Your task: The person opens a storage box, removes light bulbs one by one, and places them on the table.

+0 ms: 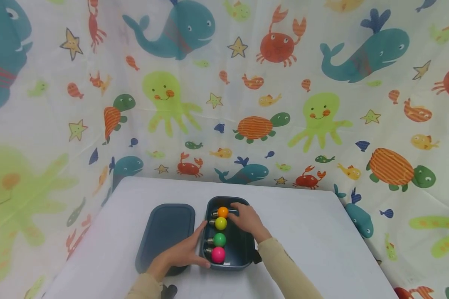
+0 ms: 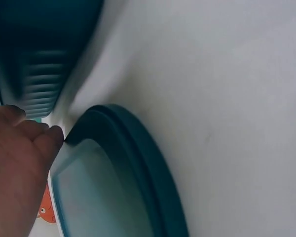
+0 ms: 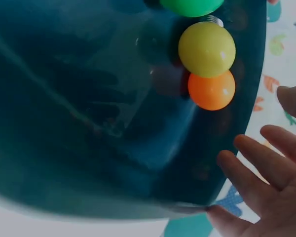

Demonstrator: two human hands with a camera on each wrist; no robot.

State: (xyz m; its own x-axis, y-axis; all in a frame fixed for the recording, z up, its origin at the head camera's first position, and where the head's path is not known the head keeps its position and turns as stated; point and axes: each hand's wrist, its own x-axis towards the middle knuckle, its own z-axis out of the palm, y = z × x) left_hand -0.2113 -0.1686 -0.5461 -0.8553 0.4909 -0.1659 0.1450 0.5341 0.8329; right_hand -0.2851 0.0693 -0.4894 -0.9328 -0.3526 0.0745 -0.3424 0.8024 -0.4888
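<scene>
A dark blue plastic container (image 1: 240,245) holds a row of light bulbs along its left side: orange (image 1: 223,212), yellow (image 1: 220,223), green (image 1: 219,239) and pink (image 1: 218,255), their screw bases pointing left. My left hand (image 1: 183,251) is against the container's left side, fingers extended along the wall and thumb near the front corner. Over the far right end reaches my right hand (image 1: 247,218), close to the orange bulb. In the right wrist view its fingers (image 3: 266,158) are spread at the rim, with nothing between them.
Left of the container, partly under my left forearm, a matching dark blue lid (image 1: 172,230) lies on the white table (image 1: 303,232). A curtain (image 1: 217,124) printed with sea animals hangs behind and beside the table.
</scene>
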